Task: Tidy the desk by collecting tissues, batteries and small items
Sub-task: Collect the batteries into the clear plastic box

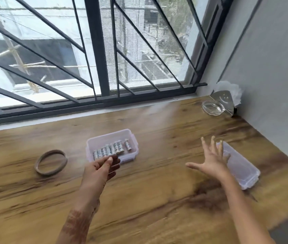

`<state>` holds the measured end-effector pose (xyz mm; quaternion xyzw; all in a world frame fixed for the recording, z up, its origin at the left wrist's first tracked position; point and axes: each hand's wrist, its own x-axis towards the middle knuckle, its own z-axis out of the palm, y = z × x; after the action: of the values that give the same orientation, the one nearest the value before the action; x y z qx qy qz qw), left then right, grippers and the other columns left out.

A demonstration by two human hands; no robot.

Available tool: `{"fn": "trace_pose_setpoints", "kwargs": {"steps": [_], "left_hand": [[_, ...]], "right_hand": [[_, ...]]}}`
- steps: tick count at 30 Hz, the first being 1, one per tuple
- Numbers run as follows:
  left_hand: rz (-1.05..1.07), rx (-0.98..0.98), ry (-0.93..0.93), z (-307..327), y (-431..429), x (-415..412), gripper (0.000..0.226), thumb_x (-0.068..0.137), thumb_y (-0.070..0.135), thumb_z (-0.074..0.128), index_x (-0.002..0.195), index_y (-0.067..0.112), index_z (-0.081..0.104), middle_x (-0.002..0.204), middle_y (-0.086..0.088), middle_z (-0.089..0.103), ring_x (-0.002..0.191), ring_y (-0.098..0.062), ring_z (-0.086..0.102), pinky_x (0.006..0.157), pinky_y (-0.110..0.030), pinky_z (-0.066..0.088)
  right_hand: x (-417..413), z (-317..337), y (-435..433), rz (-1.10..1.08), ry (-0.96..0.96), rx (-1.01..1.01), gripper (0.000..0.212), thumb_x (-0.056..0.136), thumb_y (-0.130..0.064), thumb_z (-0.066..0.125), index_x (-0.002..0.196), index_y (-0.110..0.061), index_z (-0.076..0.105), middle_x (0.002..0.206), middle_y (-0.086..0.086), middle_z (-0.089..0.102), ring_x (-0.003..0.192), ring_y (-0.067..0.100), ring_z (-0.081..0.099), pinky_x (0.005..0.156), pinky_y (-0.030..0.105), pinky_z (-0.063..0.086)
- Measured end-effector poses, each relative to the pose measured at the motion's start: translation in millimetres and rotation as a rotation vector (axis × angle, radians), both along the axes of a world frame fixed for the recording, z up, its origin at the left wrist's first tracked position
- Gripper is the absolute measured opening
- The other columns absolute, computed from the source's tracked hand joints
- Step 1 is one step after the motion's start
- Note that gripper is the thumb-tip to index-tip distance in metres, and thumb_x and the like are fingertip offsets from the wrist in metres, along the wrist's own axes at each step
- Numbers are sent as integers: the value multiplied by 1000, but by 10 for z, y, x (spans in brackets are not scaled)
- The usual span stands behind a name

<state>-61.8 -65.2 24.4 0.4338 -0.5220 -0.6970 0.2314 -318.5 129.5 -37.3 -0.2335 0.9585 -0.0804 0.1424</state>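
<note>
Now batteries [110, 149] lie side by side in open box [136, 152], mid desk [157, 205]. Right hand [211, 164] fingers spread wide over lid [241, 171], likely to grab it, close box. Left hand [102, 168] fingers bent by box edge; pinching something? Cannot tell. Tissues [234, 90] sit in far corner.

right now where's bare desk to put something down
Widest bare patch: the near brown wooden desk between the two forearms. Also free: the stretch between the clear plastic battery box and the small glass dish. Crowded: the far right corner around that dish, and the clear plastic lid by the right hand.
</note>
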Motion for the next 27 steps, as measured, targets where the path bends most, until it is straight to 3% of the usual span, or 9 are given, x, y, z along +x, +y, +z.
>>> {"fn": "trace_pose_setpoints", "kwargs": {"steps": [5, 11, 15, 19, 22, 27], "left_hand": [[-66, -27, 8, -22, 147, -107, 25, 96, 6, 42, 111, 1, 61, 101, -16, 66, 88, -23, 62, 82, -29, 46], [-101, -30, 27, 12, 259, -199, 21, 95, 4, 42, 105, 0, 61, 101, -19, 64, 84, -22, 62, 82, -30, 46], [-104, -35, 30, -14, 275, -207, 23, 95, 5, 43, 109, -1, 60, 98, -17, 66, 84, -21, 62, 78, -29, 47], [-68, -57, 49, -36, 224, -135, 24, 96, 7, 42, 109, 3, 61, 92, -10, 67, 86, -20, 62, 79, -29, 46], [25, -88, 48, -82, 113, -48, 22, 96, 7, 43, 104, 3, 63, 74, -2, 70, 80, -19, 62, 79, -28, 46], [218, -138, 26, -145, -142, 123, 18, 94, 5, 46, 103, 3, 61, 78, -7, 62, 65, -13, 58, 54, -12, 49]], "right_hand": [[-392, 15, 410, -88, -78, 87, 121, 54, -82, 56, 143, -40, -13, 150, 5, -33, 136, 34, -30, 103, 67, -12], [-542, -83, 611, -110, -12, 15, 98, 63, -74, 61, 144, -39, 18, 157, 5, 4, 142, 31, 7, 111, 59, 7], [-495, -58, 582, -109, -20, -105, 93, 62, -66, 69, 141, -35, 31, 154, 5, 19, 138, 30, 18, 112, 47, 20], [-266, 110, 330, 33, -46, -336, 89, 60, -56, 77, 138, -36, 39, 152, 3, 22, 137, 26, 19, 111, 44, 24], [-6, 324, -36, 180, -46, -548, 85, 57, -50, 81, 133, -37, 45, 151, -1, 25, 136, 22, 23, 107, 43, 30], [443, 602, -800, 537, -16, -642, 82, 56, -45, 85, 129, -35, 49, 150, -2, 26, 135, 15, 24, 107, 30, 25]]}}
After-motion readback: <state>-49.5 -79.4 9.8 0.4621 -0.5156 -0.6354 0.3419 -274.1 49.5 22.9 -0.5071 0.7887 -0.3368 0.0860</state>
